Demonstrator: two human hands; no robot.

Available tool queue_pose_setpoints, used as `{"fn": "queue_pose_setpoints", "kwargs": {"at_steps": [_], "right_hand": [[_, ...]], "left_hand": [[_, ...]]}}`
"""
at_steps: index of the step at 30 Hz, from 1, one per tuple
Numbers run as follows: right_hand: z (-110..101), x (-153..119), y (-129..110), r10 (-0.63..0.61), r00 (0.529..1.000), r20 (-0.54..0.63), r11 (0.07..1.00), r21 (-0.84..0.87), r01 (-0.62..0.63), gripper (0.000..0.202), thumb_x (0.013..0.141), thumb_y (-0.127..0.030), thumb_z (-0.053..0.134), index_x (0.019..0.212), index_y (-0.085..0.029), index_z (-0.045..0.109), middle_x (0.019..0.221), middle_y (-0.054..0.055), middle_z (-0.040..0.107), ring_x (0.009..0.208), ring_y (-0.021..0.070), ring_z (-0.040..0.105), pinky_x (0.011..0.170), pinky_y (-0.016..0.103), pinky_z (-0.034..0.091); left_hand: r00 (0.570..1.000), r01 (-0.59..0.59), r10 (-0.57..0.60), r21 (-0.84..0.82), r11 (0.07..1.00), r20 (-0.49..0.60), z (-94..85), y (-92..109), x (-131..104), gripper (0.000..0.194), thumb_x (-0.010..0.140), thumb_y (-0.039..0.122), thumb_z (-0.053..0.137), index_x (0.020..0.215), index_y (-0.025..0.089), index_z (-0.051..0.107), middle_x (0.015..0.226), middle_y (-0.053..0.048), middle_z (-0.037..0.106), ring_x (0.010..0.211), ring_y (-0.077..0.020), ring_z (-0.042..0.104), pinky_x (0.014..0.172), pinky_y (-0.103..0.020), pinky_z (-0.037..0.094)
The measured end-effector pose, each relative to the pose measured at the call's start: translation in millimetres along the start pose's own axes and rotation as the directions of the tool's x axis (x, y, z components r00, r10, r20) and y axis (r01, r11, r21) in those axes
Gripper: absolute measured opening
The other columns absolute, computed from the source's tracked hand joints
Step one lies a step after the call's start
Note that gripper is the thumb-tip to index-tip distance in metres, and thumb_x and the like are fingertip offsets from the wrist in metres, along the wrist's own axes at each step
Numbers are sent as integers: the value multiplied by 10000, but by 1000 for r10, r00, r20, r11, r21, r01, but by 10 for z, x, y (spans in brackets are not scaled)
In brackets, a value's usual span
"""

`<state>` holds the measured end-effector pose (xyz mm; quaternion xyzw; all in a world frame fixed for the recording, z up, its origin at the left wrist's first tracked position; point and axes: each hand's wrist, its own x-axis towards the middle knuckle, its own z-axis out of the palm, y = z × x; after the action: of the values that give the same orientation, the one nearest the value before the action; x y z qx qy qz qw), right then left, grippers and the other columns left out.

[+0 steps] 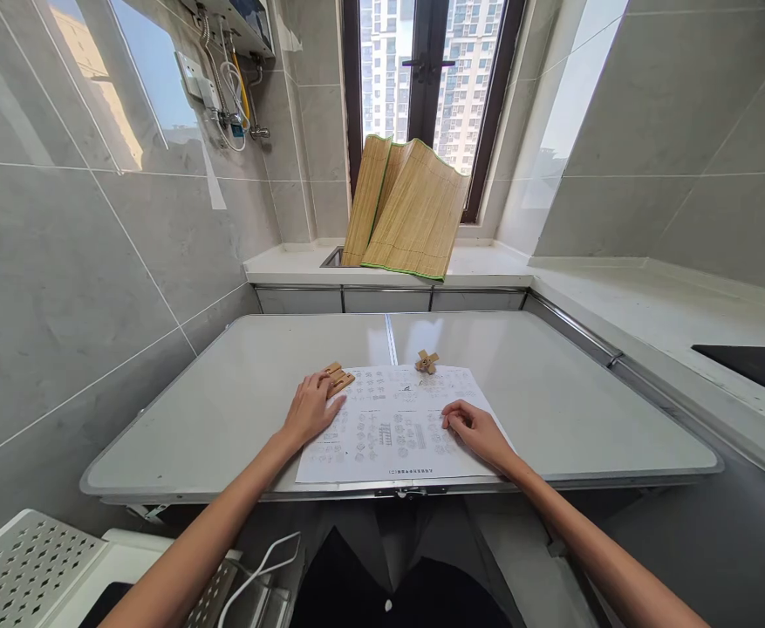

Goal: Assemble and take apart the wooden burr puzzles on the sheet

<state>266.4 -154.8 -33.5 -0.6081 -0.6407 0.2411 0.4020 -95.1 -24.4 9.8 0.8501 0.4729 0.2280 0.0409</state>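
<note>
A printed paper sheet with rows of small drawings lies on the white folding table. My left hand rests at the sheet's left edge, its fingertips at some flat wooden pieces; whether it grips them is hard to tell. On the right part of the sheet lies my right hand, with fingers curled; nothing shows in them, though the palm side is hidden. A small assembled wooden puzzle with crossing pieces sits at the sheet's top edge, apart from both hands.
Rolled-open bamboo mats lean on the white counter before the window. A black panel lies on the right counter. A white perforated rack and a white cable are at lower left.
</note>
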Motion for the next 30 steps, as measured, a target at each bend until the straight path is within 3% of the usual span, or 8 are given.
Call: {"fn": "queue_pose_setpoints", "kwargs": {"at_steps": [6, 11, 15, 18, 20, 24, 27, 30], "right_hand": [[35, 601, -110, 28, 999, -38, 975, -219, -36, 286, 933, -257, 489, 1194, -247, 607, 965, 16, 767, 725, 190, 670, 678, 288, 442], [209, 1121, -280, 68, 991, -113, 905, -411, -109, 259, 970, -255, 561, 1228, -240, 577, 1069, 86, 749, 898, 252, 693, 716, 297, 384], [249, 1275, -373, 85, 987, -138, 887, -441, -138, 135, 1018, -248, 528, 1125, -190, 584, 1025, 150, 742, 931, 281, 707, 751, 314, 383], [172, 1226, -455, 56, 990, -129, 917, -386, -102, 128, 1056, -295, 476, 1080, -201, 560, 986, 130, 751, 885, 265, 716, 736, 312, 406], [129, 1104, -546, 18, 995, -96, 950, -309, -47, 184, 1082, -383, 435, 1096, -227, 530, 986, 84, 763, 795, 224, 717, 703, 300, 435], [170, 683, -805, -63, 998, 13, 994, -84, 64, 341, 1090, -568, 352, 1128, -254, 479, 927, 10, 758, 635, 153, 695, 607, 265, 474], [264, 350, -993, -145, 982, 120, 903, 422, 81, 412, 1008, -640, 527, 1105, -240, 497, 874, 8, 721, 554, 141, 652, 502, 250, 414], [315, 130, -1130, -134, 978, 162, 841, 540, 26, 444, 962, -642, 613, 1123, -239, 521, 879, 4, 702, 557, 134, 651, 473, 238, 393]], "left_hand": [[961, -266, 273, -147, 953, 30, -22, 384, -422, 221, 991, 314, 569, 1170, 237, 675, 1310, -128, 636, 1251, -296, 591, 1075, -492, 489], [955, -290, 295, -273, 917, -22, 0, 739, -574, 161, 980, 243, 583, 1099, 250, 691, 1236, -100, 663, 1211, -272, 611, 1057, -455, 507], [963, -257, 269, -363, 896, -16, 53, 872, -603, 141, 970, 227, 590, 1038, 249, 711, 1185, -89, 693, 1170, -264, 630, 1024, -443, 525], [981, -170, 195, -448, 878, 9, 74, 887, -567, 132, 975, 265, 594, 1009, 244, 719, 1138, -79, 722, 1133, -261, 649, 1031, -455, 521], [997, -43, 72, -525, 850, 35, 75, 884, -515, 162, 980, 339, 604, 1044, 238, 714, 1145, -80, 734, 1106, -262, 667, 1032, -465, 523], [981, 194, -146, -733, 652, 130, 35, 923, -374, 486, 915, 520, 698, 1277, 204, 624, 1312, -142, 698, 1173, -289, 679, 1042, -466, 534], [975, 210, -42, -856, 473, 216, -54, 1029, -288, 618, 898, 609, 699, 1345, 193, 601, 1337, -160, 697, 1280, -303, 646, 1103, -453, 503], [971, 192, 48, -890, 413, 232, -168, 1158, -259, 539, 922, 632, 665, 1230, 189, 678, 1235, -130, 750, 1216, -295, 687, 1100, -430, 506]]}}
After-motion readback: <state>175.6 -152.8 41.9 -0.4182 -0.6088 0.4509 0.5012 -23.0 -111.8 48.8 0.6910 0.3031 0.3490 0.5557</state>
